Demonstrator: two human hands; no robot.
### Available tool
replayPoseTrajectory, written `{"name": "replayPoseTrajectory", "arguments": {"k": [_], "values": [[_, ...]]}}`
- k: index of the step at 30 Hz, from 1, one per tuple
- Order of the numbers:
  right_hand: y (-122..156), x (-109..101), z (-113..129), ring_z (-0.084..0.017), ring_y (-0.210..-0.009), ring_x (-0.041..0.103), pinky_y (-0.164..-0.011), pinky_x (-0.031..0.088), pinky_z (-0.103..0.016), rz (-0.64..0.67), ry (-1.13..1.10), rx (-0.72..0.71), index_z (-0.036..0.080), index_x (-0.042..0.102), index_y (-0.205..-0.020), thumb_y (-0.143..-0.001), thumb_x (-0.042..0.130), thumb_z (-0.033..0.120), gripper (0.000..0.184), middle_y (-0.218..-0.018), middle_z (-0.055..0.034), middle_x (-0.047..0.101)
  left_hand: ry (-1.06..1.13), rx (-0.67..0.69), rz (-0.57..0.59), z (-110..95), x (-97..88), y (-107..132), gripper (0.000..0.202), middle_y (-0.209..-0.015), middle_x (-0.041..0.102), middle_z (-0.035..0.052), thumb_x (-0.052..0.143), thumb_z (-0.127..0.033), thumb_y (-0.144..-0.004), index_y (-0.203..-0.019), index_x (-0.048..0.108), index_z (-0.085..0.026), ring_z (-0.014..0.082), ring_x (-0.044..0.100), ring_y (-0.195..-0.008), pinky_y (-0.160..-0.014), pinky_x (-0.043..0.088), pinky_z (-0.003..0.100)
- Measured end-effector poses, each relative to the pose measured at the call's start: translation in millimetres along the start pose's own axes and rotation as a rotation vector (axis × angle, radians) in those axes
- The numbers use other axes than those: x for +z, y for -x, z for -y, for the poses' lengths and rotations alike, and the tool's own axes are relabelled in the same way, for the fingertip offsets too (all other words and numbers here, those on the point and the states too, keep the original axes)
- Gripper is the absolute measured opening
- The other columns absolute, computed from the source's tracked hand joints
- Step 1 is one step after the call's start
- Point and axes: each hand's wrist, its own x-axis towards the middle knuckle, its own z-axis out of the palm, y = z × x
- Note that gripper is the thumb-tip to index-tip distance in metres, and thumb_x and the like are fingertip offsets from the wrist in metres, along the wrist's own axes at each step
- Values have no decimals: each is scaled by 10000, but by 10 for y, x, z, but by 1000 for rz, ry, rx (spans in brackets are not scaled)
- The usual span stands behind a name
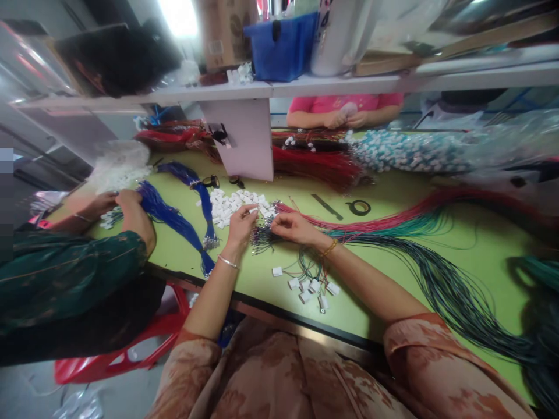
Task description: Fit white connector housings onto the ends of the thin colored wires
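Note:
My left hand (242, 228) is closed in a pinch, with a small white plastic connector (254, 210) at its fingertips. Facing it, my right hand (293, 227) has thumb and finger pinched together over the wire ends; what lies between them is too small to tell. Below both hands spread the metal-tipped ends of black wires (261, 240). A pile of loose white connectors (233, 203) lies just behind my left hand. Red wires (332, 224) and green wires (419, 226) run off to the right. Nearer me rest several wired connectors (313, 286).
At left, a co-worker's hands (128, 201) are beside blue wire bundles (168, 212). Black tape (360, 207) and a dark flat strip (326, 206) lie behind my right hand. Across the table, under a shelf (332, 83), sits a person in pink (345, 107). A red stool (131, 349) stands at lower left.

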Motion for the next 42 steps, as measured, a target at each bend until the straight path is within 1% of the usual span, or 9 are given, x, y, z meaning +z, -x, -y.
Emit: {"name": "replayPoseTrajectory", "arguments": {"k": [3,6,8,16,24,29,32,38,42], "values": [[-44,85,-27,-94,-598,440,-578,365,-223,-28,-9,-8,153,592,-766,-793,611,408,257,-647,27,521,132,-123,58,-25,-22,179,197,-665,575,-3,745,-254,-709,-866,683,-153,90,531,-594,-567,410,212],[-45,151,-98,-81,-538,376,-521,303,-208,-82,32,38,151,588,-744,-782,612,399,252,-573,54,449,232,-203,52,-13,-36,312,217,-656,556,-23,761,-234,-704,-882,660,-162,75,536,-570,-549,424,194],[-35,175,-133,-78,-528,366,-510,289,-205,-138,67,66,149,586,-731,-774,607,385,241,-566,54,446,285,-244,73,4,-23,371,238,-665,556,-29,759,-214,-707,-910,642,-171,71,540,-569,-543,429,189],[8,189,-166,-110,-616,470,-597,354,-226,-357,285,13,155,615,-739,-774,560,330,186,-685,-6,591,456,-277,160,52,105,455,147,-790,638,23,712,-161,-739,-844,609,-158,85,580,-679,-648,468,201],[81,274,-128,-123,-570,430,-571,312,-251,-474,502,-47,168,597,-767,-798,542,302,148,-625,0,524,490,-291,205,104,86,467,130,-804,639,35,695,-161,-756,-861,620,-148,96,580,-695,-669,466,224],[109,312,-143,-131,-578,436,-575,302,-253,-438,595,-81,173,600,-794,-823,535,300,146,-625,-4,537,484,-297,216,144,110,480,146,-769,624,27,716,-163,-740,-859,637,-135,89,571,-679,-672,463,214],[112,321,-178,-130,-578,440,-575,304,-250,-395,641,-130,174,594,-791,-822,536,276,122,-636,-9,557,433,-256,190,179,141,490,159,-764,619,17,741,-188,-727,-845,645,-141,79,555,-662,-660,457,207],[73,287,-221,-112,-543,449,-545,303,-228,-316,505,-56,172,575,-763,-830,518,236,108,-626,9,573,352,-202,107,227,133,484,220,-742,625,10,781,-230,-672,-829,659,-134,72,534,-627,-640,442,211],[112,363,-241,-112,-528,429,-532,275,-235,-309,565,-35,170,543,-720,-820,517,200,107,-609,5,557,261,-168,115,242,126,533,244,-679,610,-2,783,-264,-658,-831,664,-138,73,507,-593,-595,405,204]]}}
